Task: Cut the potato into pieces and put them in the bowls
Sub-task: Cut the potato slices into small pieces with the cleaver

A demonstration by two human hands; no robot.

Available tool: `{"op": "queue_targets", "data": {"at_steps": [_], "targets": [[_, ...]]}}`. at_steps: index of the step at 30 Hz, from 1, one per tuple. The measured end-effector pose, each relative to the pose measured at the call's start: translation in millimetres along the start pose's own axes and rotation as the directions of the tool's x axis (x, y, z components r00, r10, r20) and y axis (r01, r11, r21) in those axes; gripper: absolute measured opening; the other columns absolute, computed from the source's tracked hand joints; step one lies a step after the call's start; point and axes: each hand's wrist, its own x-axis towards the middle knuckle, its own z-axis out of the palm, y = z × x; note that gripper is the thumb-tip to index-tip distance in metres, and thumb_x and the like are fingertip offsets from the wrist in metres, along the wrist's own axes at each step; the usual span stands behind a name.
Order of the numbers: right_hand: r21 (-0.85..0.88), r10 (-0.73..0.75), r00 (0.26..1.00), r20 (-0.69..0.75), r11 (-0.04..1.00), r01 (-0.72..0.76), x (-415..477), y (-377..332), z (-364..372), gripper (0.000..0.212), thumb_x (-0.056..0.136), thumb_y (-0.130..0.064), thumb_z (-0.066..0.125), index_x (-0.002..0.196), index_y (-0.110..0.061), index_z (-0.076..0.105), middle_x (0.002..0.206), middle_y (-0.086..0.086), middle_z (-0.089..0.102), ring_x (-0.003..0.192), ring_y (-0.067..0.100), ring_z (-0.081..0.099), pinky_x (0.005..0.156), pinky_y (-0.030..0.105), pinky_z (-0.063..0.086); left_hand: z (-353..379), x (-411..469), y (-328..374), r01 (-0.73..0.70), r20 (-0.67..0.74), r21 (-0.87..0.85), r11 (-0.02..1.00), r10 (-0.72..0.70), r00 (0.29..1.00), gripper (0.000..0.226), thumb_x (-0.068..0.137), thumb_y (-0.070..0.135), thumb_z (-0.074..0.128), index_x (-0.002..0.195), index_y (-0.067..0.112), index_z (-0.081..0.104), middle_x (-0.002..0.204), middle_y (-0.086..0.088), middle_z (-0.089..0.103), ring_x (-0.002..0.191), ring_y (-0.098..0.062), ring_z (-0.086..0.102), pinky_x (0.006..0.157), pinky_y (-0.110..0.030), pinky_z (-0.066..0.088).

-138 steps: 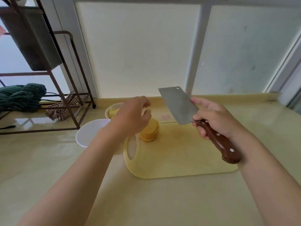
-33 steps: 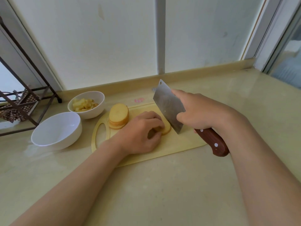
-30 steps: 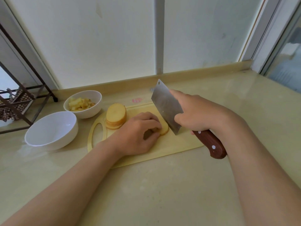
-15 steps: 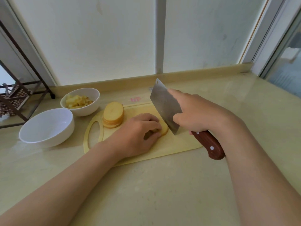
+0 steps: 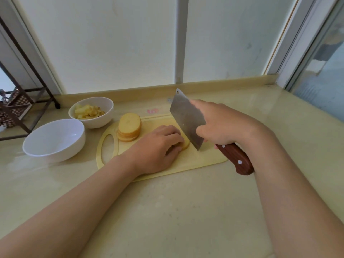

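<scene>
Head view, left hand [image 5: 158, 148]: fingers curled over the potato slices [image 5: 186, 144], pinning them to the cutting board [image 5: 204, 159].
Right hand [image 5: 221, 123]: clenched round the cleaver [image 5: 186, 118] where blade meets wooden handle, forefinger laid along the spine.
Cleaver: blade tilted, edge just right of the pinned slices; contact with the board cannot be confirmed.
Slice stack [image 5: 129, 127]: on the board's left end, near its handle hole.
Far bowl [image 5: 100, 122]: holds cut potato pieces [image 5: 88, 112].
Near bowl [image 5: 55, 155]: white, left of the board.
Counter [image 5: 167, 211]: carries board and both bowls.
</scene>
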Motion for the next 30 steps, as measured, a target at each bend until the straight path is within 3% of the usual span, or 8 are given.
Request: {"op": "queue_targets", "data": {"at_steps": [5,9,14,18,21,25,30], "targets": [[-0.033,0.001,1.0,0.011,0.999,-0.001,-10,-7,4,0.09,0.093,-0.009,0.049,0.165,-0.043,0.006,0.102,-0.007,0.058,0.062,0.017,0.069,0.053,0.03,0.053,0,-1,1,-0.002,-0.007,-0.006,1.0,0.002,1.0,0.025,0.094,0.028,0.05,0.104,0.012,0.068,0.107,-0.002,0.06,0.093,-0.022,0.056,0.082,-0.036,0.049],[-0.133,-0.002,0.999,0.036,0.991,0.007,-15,-15,1,0.091,0.095,-0.01,0.049,0.165,-0.042,-0.001,0.117,0.006,0.06,0.07,0.023,0.069,0.06,0.038,0.059,-1,-1,2,0.005,0.007,-0.003,1.0,-0.005,1.0,0.029,0.094,0.031,0.046,0.105,0.013,0.065,0.108,-0.002,0.059,0.094,-0.023,0.055,0.083,-0.038,0.049],[-0.246,-0.003,0.996,0.087,0.969,0.024,-20,-21,-2,0.092,0.098,-0.012,0.048,0.164,-0.041,-0.007,0.092,0.007,0.061,0.064,0.021,0.062,0.052,0.031,0.048,-3,0,4,0.04,0.063,0.005,0.999,-0.04,0.997,0.032,0.094,0.035,0.042,0.11,0.016,0.064,0.111,-0.002,0.058,0.098,-0.023,0.054,0.086,-0.04,0.048],[-0.244,0.003,0.998,0.071,0.97,0.014,-26,-20,-5,0.087,0.096,-0.012,0.048,0.164,-0.04,0.001,0.093,0.006,0.062,0.065,0.02,0.063,0.052,0.031,0.049,-4,1,3,0.036,0.057,0.013,0.999,-0.037,0.998,0.025,0.096,0.028,0.051,0.112,0.015,0.064,0.112,-0.002,0.058,0.1,-0.023,0.054,0.088,-0.038,0.047],[-0.224,0.009,0.998,0.067,0.975,0.006,-28,-19,-4,0.079,0.096,-0.012,0.048,0.163,-0.033,0.012,0.098,0.006,0.062,0.067,0.02,0.063,0.053,0.03,0.048,-5,0,5,0.041,0.073,0.009,0.999,-0.042,0.996,0.033,0.096,0.035,0.043,0.115,0.017,0.063,0.114,-0.001,0.058,0.101,-0.022,0.054,0.089,-0.036,0.047],[-0.171,0.01,0.998,0.063,0.985,0.001,-27,-20,1,0.082,0.095,-0.011,0.046,0.164,-0.035,0.008,0.099,0.007,0.063,0.064,0.02,0.063,0.054,0.031,0.051,-4,1,5,0.05,0.087,0.01,0.999,-0.051,0.995,0.035,0.097,0.037,0.04,0.118,0.019,0.06,0.117,0.0,0.056,0.105,-0.021,0.051,0.092,-0.037,0.046],[0.108,0.099,0.988,0.12,0.988,-0.112,-34,-23,2,0.083,0.099,-0.005,0.032,0.164,-0.045,-0.002,0.087,0.018,0.067,0.051,0.02,0.072,0.047,0.029,0.055,-2,2,3,0.039,0.064,0.0,0.999,-0.039,0.997,0.025,0.098,0.028,0.049,0.119,0.018,0.06,0.119,0.0,0.055,0.106,-0.02,0.05,0.093,-0.037,0.045]]}}
